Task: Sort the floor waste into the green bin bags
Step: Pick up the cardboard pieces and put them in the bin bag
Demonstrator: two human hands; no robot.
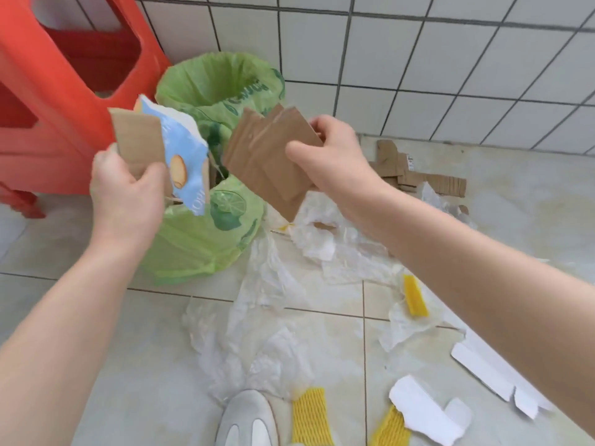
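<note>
A: Holding what? Left hand grips blue-printed carton scrap; right hand pinches brown cardboard.

B: Both above nearer green bag; left hand closer, mouth just beyond it.

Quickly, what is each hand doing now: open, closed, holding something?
Left hand: closed on a cardboard strip and a torn blue wrapper.
Right hand: closed on brown cardboard pieces.

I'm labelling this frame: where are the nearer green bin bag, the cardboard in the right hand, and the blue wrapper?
nearer green bin bag [199, 243], head view, front wall
cardboard [267, 156], head view, flat face
blue wrapper [185, 146], head view, middle
</note>
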